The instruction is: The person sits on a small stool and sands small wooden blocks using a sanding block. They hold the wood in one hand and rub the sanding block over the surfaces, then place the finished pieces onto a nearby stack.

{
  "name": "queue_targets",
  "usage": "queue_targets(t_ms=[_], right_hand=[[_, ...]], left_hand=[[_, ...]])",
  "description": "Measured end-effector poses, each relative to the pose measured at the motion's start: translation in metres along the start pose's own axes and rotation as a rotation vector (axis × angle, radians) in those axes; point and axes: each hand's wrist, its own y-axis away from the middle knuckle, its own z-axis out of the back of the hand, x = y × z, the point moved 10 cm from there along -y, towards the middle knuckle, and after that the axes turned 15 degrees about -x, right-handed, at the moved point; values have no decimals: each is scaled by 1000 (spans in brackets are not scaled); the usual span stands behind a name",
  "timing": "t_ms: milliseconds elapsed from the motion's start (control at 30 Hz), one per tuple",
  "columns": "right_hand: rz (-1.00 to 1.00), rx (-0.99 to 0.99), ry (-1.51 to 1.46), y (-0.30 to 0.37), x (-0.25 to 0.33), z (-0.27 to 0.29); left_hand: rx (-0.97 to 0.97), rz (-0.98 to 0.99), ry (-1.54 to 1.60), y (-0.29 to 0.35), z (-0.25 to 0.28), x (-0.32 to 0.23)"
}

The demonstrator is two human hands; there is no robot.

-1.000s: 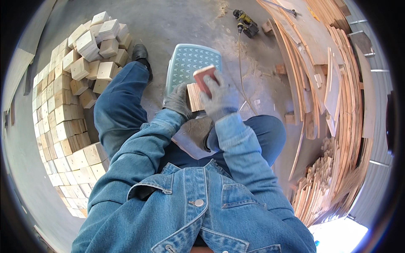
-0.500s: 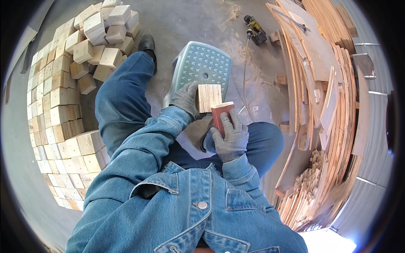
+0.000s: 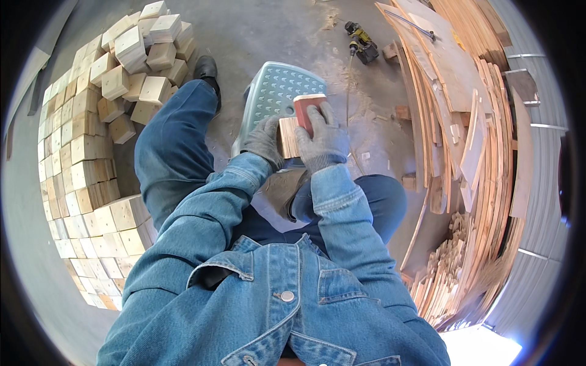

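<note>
My left hand (image 3: 264,144), in a grey glove, is closed on the left side of a pale wooden block (image 3: 289,138) with striped grain. My right hand (image 3: 325,138), gloved too, grips a sanding block (image 3: 303,108) wrapped in reddish-brown abrasive, its top edge pale. The sanding block lies at the upper right of the wooden block and seems to touch it, covering part of it. Beneath both hands stands a pale blue-green plastic step stool (image 3: 282,85) with a dotted top.
Many cut wooden blocks (image 3: 91,146) are stacked on the left, some heaped loosely. A yellow-black cordless drill (image 3: 361,43) lies on the floor beyond the stool. Long boards and sheets (image 3: 488,152) are piled at right, with thin offcuts (image 3: 436,274) nearer me.
My right hand has pushed the sanding block away from me, from the wooden block's lower right to its upper right. The left hand keeps its hold, shifted slightly left.
</note>
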Motion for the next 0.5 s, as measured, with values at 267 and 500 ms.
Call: queue_targets(t_ms=[267, 500], right_hand=[[30, 15, -1, 86, 9, 54], [-3, 37, 9, 63, 6, 37]], left_hand=[[54, 31, -45, 1, -6, 5], [45, 29, -92, 2, 0, 5]])
